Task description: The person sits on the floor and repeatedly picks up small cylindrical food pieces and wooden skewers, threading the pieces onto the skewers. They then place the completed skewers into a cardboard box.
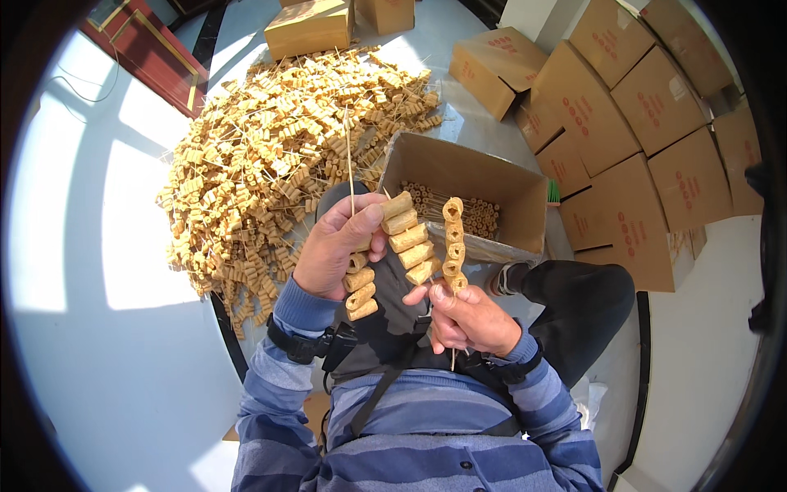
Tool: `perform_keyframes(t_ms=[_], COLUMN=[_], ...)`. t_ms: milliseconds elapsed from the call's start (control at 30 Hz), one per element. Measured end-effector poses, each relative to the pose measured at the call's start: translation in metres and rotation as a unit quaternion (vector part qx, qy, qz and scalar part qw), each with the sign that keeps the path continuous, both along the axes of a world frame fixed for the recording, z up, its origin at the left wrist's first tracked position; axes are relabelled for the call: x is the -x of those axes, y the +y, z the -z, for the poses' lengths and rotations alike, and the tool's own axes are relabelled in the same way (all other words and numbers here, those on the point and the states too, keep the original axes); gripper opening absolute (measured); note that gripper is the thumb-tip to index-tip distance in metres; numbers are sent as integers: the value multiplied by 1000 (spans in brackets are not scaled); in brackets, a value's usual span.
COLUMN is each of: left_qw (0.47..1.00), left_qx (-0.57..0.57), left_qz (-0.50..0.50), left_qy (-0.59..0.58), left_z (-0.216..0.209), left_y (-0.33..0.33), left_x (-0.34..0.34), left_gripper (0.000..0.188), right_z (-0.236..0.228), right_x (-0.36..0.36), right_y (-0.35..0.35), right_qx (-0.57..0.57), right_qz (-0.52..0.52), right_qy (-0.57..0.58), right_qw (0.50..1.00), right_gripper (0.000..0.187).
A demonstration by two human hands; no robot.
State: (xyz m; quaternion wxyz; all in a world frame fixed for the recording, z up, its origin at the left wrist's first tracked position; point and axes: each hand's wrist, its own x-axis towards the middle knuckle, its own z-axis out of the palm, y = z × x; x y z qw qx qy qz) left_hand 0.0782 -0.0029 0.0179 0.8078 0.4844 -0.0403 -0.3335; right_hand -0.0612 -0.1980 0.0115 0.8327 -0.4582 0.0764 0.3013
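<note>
My left hand [332, 250] is closed around a skewer of tan hollow rolls [359, 289]. Its bare stick points up past my thumb, and the rolls hang below my fingers. My right hand [475, 322] pinches a second skewer of rolls [453, 238], held nearly upright, with the stick's lower end showing under the fingers. Between the hands a third skewer of rolls [409, 239] slants from beside my left fingers down to my right fingertips. Which hand bears its weight I cannot tell. Just ahead, an open cardboard box [525, 209] holds several skewers laid in rows.
A big heap of skewered rolls [279, 156] spreads over the floor at the left. Stacked cardboard boxes [590, 115] line the right side, and another carton [310, 29] stands behind the heap. My bent knee [586, 303] is close to the open box. A red door [156, 49] is far left.
</note>
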Motion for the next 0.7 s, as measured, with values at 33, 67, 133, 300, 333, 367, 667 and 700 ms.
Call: perform_keyframes(t_ms=[33,67,133,300,333,367,667,700], left_qw=[1000,1000,1000,997,995,992,875,869], left_qx=[11,5,-8,-31,-44,-65,59,9], left_qz=[2,3,8,26,23,78,456,480], left_qy=[16,20,26,67,90,75,153,116], left_z=[1,2,3,2,2,2,28,29], left_y=[1,3,7,12,13,15,10,9], left_x=[1,3,3,1,2,4,24,23], left_gripper=[27,27,29,38,39,40,43,43], right_z=[1,2,3,-10,-15,-20,-36,-34], right_x=[1,2,4,1,0,-2,-35,-33], right_y=[1,2,5,2,0,-3,-16,-15], right_qx=[-21,-28,-39,131,162,231,537,530], right_qz=[-1,-8,-22,27,64,94,-86,-158], right_qy=[16,17,34,-17,-39,-98,-442,-365], right_qw=[1000,999,998,991,984,963,713,749], right_gripper=[43,43,43,42,40,45,24,21])
